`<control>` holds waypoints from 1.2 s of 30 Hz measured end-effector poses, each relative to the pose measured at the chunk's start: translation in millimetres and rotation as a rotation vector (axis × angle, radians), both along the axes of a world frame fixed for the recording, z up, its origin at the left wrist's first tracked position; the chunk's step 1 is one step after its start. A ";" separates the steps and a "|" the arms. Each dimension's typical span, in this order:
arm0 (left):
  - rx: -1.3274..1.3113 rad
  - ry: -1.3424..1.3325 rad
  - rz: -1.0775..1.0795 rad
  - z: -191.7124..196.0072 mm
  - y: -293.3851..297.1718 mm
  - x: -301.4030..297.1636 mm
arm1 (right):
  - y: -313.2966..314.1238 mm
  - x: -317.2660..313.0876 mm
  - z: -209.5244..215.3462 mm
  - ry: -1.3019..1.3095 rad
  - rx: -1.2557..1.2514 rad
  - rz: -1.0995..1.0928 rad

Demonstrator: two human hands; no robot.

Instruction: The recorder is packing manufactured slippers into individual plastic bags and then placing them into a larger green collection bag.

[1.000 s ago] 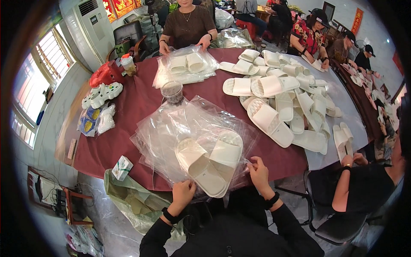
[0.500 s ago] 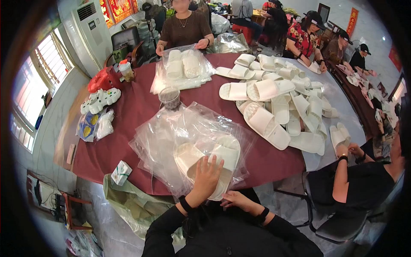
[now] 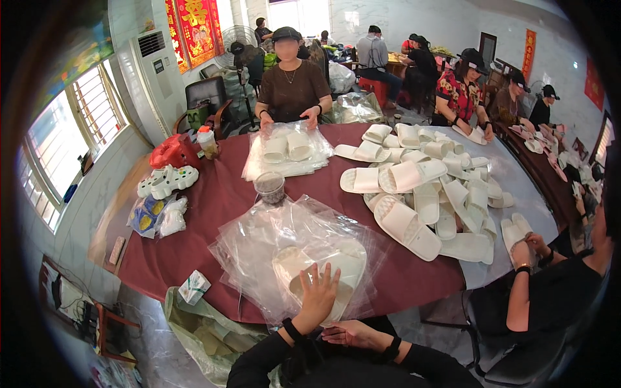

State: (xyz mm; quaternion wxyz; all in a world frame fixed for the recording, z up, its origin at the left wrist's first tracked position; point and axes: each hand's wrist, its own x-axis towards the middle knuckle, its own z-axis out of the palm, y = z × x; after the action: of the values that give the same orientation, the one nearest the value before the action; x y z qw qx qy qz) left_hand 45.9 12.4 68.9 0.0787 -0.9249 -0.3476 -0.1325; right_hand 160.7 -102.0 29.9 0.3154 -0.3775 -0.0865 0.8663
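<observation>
A pair of white slippers (image 3: pixel 349 258) lies inside a clear plastic bag (image 3: pixel 363 294) at the near edge of the table, on top of a stack of clear bags (image 3: pixel 249 242). My left hand (image 3: pixel 317 296) presses flat on the bagged slippers, its fingers spread. At the near end of that bag is my right hand (image 3: pixel 352 334), palm partly up, its fingers together and pointing left at the bag's edge. They seem to grip the plastic there, though the fingertips are partly hidden. A heap of loose white slippers (image 3: pixel 424 194) covers the table to the right.
A cup (image 3: pixel 270 187) stands behind the bag stack. Across the table (image 3: pixel 213 194) a person (image 3: pixel 294 84) handles bagged slippers (image 3: pixel 286 147). On the left are white clogs (image 3: pixel 167 182), a red bag (image 3: pixel 173 152) and a tissue pack (image 3: pixel 194 287). Another person (image 3: pixel 537 278) sits close on the right.
The view has tilted up, so the table sits lower in the picture. My left hand remains on the slippers; my right hand has turned flatter and shifted left along the bag's near end.
</observation>
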 end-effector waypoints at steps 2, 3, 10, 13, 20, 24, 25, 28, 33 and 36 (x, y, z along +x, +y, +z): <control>0.017 -0.002 0.038 -2.1 1.5 0.8 | 1.7 0.7 0.3 -0.100 0.078 -0.137; 0.025 0.004 0.073 -5.4 3.6 0.7 | 4.3 -0.9 7.2 -0.104 0.081 -0.136; -0.010 -0.058 0.231 -8.9 11.9 -2.1 | 15.0 -6.5 7.2 -0.498 0.169 -0.425; -0.085 -0.178 0.328 -4.9 13.7 -3.7 | 15.2 4.2 3.6 -0.547 0.222 -0.492; -0.014 -0.148 0.309 -16.8 30.1 -20.6 | 27.5 15.9 -11.5 -0.436 0.277 -0.728; -0.093 -0.191 0.238 -9.1 31.4 -26.0 | 35.2 16.3 -4.3 -0.328 0.222 -0.833; -0.080 -0.164 0.228 -9.2 31.8 -26.7 | 37.6 16.9 -3.0 -0.315 0.163 -0.860; -0.116 -0.161 0.217 -8.5 32.3 -28.2 | 42.9 22.0 0.9 -0.287 0.145 -0.835; -0.173 -0.328 0.217 4.9 22.3 -25.3 | 43.0 35.7 -3.9 -0.181 0.245 -0.652; -0.327 -0.471 0.286 0.6 21.7 -26.3 | 44.6 24.3 7.3 -0.121 0.284 -0.753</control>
State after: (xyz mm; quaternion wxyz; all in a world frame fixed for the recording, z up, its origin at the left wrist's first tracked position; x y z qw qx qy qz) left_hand 19.6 34.1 69.5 -0.1357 -0.8110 -0.4993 -0.2732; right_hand 185.1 -57.5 37.1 0.6540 -0.3859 -0.0794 0.6458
